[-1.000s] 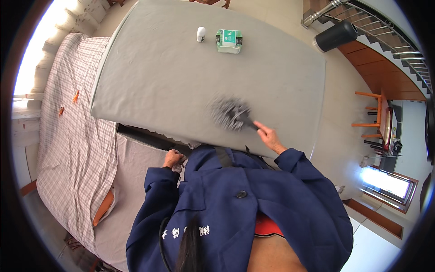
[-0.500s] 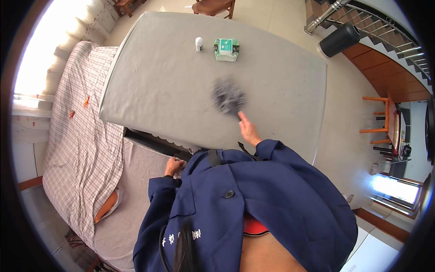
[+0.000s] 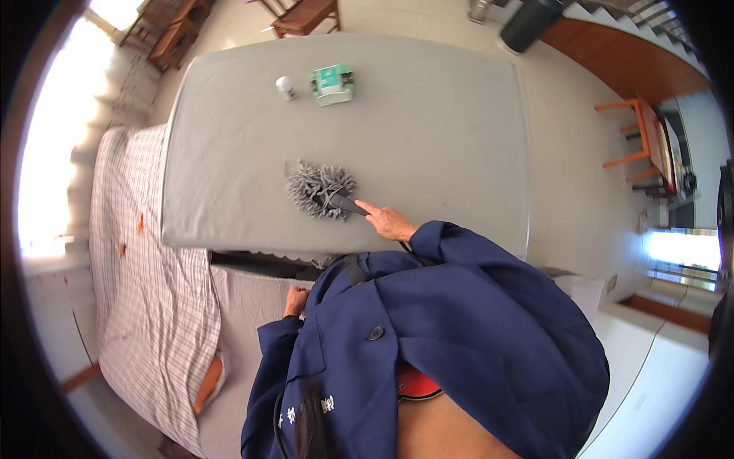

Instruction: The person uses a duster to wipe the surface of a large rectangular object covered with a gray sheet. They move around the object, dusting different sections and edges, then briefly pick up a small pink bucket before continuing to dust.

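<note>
My right hand (image 3: 392, 224) is closed around the dark handle of a fluffy grey duster (image 3: 317, 191), with the index finger stretched along the handle. The duster's head of thick strands lies on the grey-covered table (image 3: 428, 153), toward its near side. Close against the front of my navy coat, my left hand (image 3: 295, 301) is curled above the grey sofa seat. Whatever its fingers hold, if anything, is hidden. Farther back on the table stand a small white bottle (image 3: 285, 88) and, beside it, a green and white tissue pack (image 3: 332, 84).
A checked cloth (image 3: 153, 306) drapes the sofa on the left. Between sofa and table runs a dark gap (image 3: 260, 264). A wooden chair (image 3: 306, 17) stands beyond the far edge, a black bin (image 3: 530, 24) at the far right, and another wooden chair (image 3: 646, 141) on the right.
My right hand has swept the duster leftward and nearer across the tabletop. The whole view has shifted, with the table's far objects now farther left. My left hand stays beside the coat.
</note>
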`<state>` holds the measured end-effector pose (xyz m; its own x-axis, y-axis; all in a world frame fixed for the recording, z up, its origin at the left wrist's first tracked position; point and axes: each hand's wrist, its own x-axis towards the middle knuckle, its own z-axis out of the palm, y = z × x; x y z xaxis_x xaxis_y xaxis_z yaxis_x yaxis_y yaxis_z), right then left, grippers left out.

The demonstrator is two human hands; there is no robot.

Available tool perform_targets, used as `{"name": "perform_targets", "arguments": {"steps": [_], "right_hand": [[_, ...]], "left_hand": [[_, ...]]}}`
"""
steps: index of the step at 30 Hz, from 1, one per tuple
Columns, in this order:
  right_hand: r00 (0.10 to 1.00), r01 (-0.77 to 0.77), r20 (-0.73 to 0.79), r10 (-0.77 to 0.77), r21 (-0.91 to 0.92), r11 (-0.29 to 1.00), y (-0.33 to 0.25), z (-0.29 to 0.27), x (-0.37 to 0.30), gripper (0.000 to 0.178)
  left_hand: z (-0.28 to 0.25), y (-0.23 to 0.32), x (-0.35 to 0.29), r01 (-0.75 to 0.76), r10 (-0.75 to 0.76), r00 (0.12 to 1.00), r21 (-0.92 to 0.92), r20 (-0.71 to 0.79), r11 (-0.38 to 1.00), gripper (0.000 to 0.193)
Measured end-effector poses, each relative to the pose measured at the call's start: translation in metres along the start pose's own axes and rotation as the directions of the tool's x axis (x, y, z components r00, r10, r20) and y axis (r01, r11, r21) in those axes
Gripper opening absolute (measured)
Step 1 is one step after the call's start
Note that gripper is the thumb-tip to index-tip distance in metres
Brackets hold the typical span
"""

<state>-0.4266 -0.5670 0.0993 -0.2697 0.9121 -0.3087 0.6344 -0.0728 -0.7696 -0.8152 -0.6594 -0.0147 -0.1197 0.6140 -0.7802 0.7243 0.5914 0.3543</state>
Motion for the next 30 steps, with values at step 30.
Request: {"name": "perform_targets", "arguments": {"steps": [30], "right_hand": [[0.976, 0.096, -0.192, -0.1, -0.029, 0.995, 0.037, 0.016, -0.152, 0.044]], "left_hand": [[-0.01, 0.103, 0.056, -0.27, 0.172, 0.947, 0.378, 0.273, 0.886, 0.047]]}}
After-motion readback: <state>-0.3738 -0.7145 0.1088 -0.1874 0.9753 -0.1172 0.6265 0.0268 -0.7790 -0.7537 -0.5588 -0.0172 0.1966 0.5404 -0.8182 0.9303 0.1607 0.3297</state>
